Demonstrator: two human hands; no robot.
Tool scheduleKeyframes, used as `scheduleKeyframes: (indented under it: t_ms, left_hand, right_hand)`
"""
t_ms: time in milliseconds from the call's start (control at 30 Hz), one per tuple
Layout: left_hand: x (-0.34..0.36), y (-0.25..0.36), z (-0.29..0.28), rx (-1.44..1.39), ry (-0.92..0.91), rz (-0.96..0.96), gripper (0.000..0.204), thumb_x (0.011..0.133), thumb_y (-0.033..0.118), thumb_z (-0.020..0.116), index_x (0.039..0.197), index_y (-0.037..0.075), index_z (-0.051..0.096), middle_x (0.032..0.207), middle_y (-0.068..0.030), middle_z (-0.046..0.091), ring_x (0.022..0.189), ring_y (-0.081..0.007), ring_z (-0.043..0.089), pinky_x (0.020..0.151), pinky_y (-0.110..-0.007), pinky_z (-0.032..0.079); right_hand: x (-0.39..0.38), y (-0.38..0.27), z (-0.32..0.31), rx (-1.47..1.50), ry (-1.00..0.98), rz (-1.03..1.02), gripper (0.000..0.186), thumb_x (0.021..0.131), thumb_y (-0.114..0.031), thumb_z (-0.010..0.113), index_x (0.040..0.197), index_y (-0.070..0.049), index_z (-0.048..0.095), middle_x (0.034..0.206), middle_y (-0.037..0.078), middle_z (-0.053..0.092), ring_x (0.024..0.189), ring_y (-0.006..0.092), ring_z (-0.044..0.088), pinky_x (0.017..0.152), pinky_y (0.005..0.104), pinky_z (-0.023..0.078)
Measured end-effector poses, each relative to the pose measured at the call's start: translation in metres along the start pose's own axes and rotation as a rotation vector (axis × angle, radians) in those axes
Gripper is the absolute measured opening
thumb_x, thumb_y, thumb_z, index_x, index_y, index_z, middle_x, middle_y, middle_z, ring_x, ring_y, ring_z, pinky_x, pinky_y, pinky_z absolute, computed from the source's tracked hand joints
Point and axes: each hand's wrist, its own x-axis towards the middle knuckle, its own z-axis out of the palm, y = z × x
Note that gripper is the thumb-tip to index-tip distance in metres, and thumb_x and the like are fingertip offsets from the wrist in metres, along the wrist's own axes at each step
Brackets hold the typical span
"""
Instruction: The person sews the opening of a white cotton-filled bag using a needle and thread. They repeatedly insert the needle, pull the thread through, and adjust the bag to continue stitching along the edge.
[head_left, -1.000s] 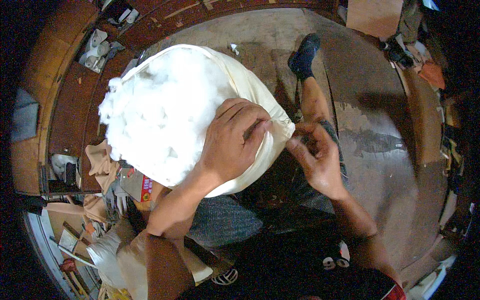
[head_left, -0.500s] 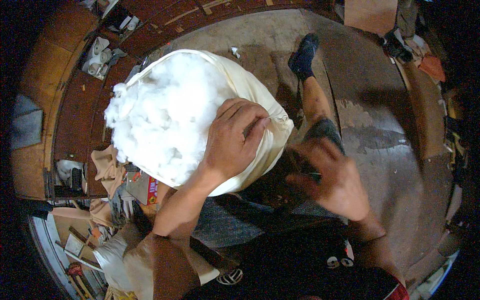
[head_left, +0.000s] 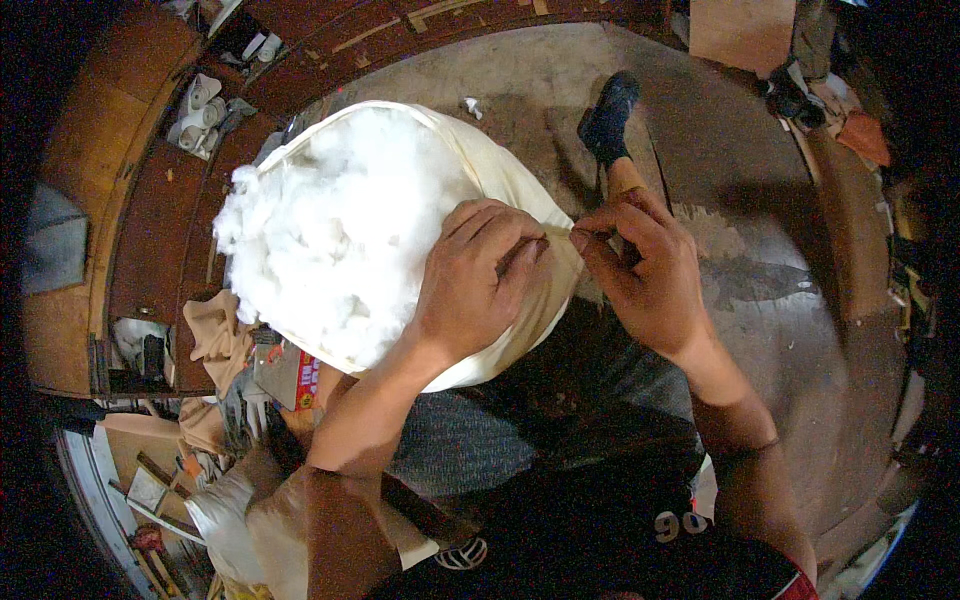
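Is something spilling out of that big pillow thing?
Yes. White stuffing bulges out of the cream fabric cover's open side. The left hand presses on the cover while the right hand pinches its edge.

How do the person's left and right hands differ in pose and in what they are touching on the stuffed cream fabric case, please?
The left hand lies palm-down, fingers curled, pressing on the cream fabric case beside the white stuffing; the right hand is turned sideways, its fingertips pinched together at the case's edge. The left covers a broad patch of cloth, while the right meets it only at one small point. Both are bare and touch the same case, close together.
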Motion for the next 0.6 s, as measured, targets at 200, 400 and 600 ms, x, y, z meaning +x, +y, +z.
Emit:
scheduleKeyframes:
  t_ms: [200,400,600]
  left_hand:
    - [0.001,-0.001,-0.001,0.008,-0.013,0.030,0.007,0.089,0.008,0.066,0.094,0.004,0.065,0.094,-0.0141,0.068,0.099,-0.0385,0.062,0.093,-0.047,0.048]
    - [0.000,0.002,0.000,0.035,-0.038,-0.035,0.008,0.091,0.009,0.069,0.098,0.006,0.068,0.101,-0.0150,0.069,0.102,-0.0384,0.063,0.090,-0.046,0.051]
    - [0.002,0.003,0.002,0.047,0.006,-0.004,0.008,0.091,0.011,0.068,0.095,0.004,0.067,0.094,-0.0131,0.070,0.097,-0.0369,0.064,0.092,-0.046,0.048]
  right_hand:
    - [-0.023,-0.026,-0.023,0.390,-0.157,0.026,0.007,0.089,-0.007,0.075,0.095,-0.005,0.073,0.091,0.010,0.072,0.094,0.0257,0.069,0.098,0.0440,0.046]
    - [-0.035,0.007,-0.004,0.363,0.002,0.295,0.012,0.098,-0.005,0.066,0.108,0.002,0.068,0.109,0.011,0.069,0.104,0.0172,0.062,0.092,0.0296,0.046]
    - [-0.028,0.024,0.016,0.599,-0.005,0.236,0.017,0.099,-0.007,0.067,0.114,0.002,0.069,0.112,0.009,0.071,0.107,0.0172,0.063,0.096,0.0316,0.049]
